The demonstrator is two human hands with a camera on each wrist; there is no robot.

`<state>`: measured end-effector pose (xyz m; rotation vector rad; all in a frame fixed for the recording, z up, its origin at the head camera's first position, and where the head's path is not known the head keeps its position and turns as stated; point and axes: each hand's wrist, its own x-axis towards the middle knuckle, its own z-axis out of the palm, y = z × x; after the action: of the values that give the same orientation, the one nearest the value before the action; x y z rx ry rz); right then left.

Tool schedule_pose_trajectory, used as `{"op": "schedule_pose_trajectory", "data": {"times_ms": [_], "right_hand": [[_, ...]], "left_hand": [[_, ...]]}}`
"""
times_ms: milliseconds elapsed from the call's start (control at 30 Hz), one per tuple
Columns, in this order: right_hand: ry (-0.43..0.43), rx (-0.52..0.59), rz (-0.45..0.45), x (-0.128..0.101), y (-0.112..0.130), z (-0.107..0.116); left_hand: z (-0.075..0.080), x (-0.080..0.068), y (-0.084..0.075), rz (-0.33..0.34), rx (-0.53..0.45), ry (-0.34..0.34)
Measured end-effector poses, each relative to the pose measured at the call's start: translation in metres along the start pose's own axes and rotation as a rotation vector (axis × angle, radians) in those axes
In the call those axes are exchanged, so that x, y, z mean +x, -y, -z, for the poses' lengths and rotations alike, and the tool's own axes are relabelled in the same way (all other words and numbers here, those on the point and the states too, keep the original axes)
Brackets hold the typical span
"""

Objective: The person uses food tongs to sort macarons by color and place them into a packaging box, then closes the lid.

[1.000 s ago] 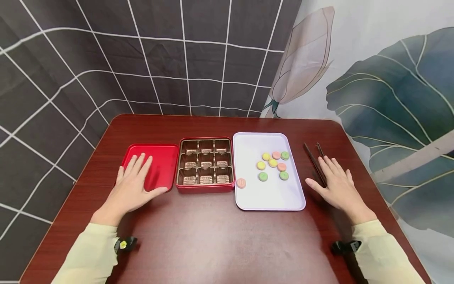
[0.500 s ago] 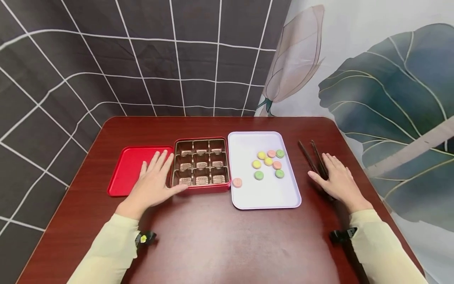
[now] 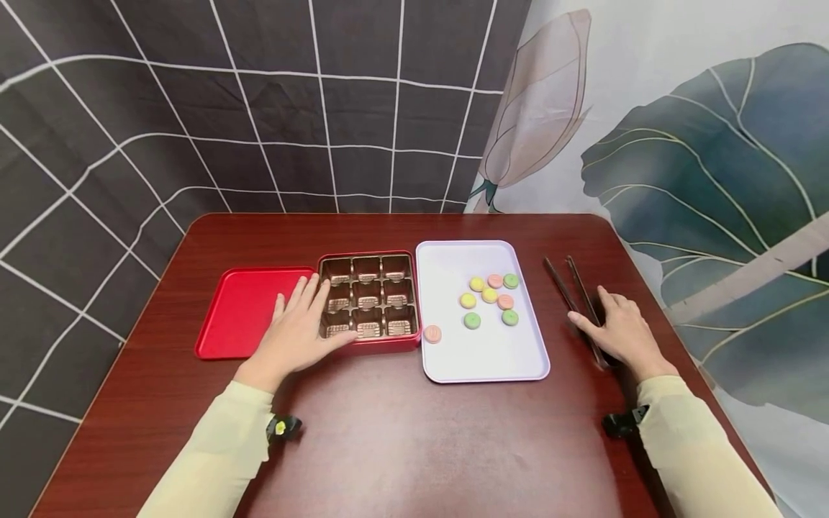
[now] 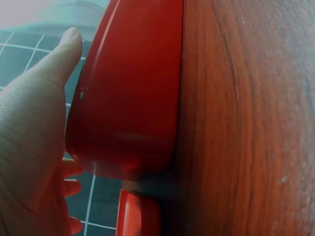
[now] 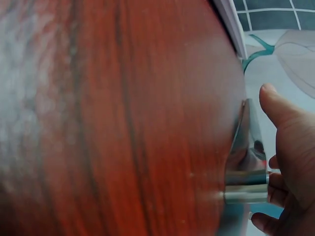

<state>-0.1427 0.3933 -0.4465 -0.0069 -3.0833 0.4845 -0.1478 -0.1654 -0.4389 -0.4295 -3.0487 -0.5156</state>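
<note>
My left hand [image 3: 294, 334] is spread over the left side of a red box [image 3: 378, 347] with a brown-gold insert of square compartments. In the left wrist view, the thumb points along the red box wall [image 4: 130, 88], with the other fingertips beyond its corner. My right hand [image 3: 618, 332] hovers at the handle end of metal tongs [image 3: 562, 288] lying on the table. The right wrist view shows the tongs [image 5: 246, 152] beside the palm, thumb apart from them and fingers loosely bent. A white tray [image 3: 479, 360] carries several pink, yellow and green macaron-like sweets [image 3: 489, 295].
A flat red lid [image 3: 233, 316] lies left of the box, partly behind the left hand. The tray stands close against the box's right side, one pink sweet [image 3: 432, 334] near that edge. Dark gridded cloth [image 3: 259, 108] hangs behind the wooden table [image 3: 401, 432].
My left hand has moved right, from over the lid to the box's left side. My right hand has come closer over the tongs' handle end, fingers bending more. The head view has shifted slightly.
</note>
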Motion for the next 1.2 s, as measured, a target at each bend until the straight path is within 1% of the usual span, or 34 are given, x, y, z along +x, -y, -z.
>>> {"op": "schedule_pose_trajectory", "data": {"times_ms": [333, 433, 567, 867, 1033, 1200], "right_hand": [[0.031, -0.014, -0.041, -0.0036, -0.0037, -0.0062], [0.038, -0.017, -0.044, -0.003, -0.0019, -0.0072], [0.032, -0.011, -0.031, -0.0001, 0.0006, -0.0076], [0.014, 0.0, 0.006, -0.0009, -0.0005, -0.0064], [0.01, 0.015, 0.005, -0.0011, -0.0019, -0.0045], [-0.015, 0.023, -0.007, -0.0063, -0.0066, -0.0006]], "left_hand": [[-0.0052, 0.0031, -0.0007, 0.037, -0.002, 0.018], [-0.005, 0.0027, 0.0005, 0.045, -0.013, 0.03], [-0.0054, 0.002, 0.0023, 0.057, -0.021, 0.022], [-0.0063, 0.0016, 0.0027, 0.052, -0.026, 0.02], [-0.0062, 0.0011, 0.0032, 0.046, -0.029, 0.012], [-0.0066, 0.0022, 0.0017, 0.037, -0.033, 0.004]]}}
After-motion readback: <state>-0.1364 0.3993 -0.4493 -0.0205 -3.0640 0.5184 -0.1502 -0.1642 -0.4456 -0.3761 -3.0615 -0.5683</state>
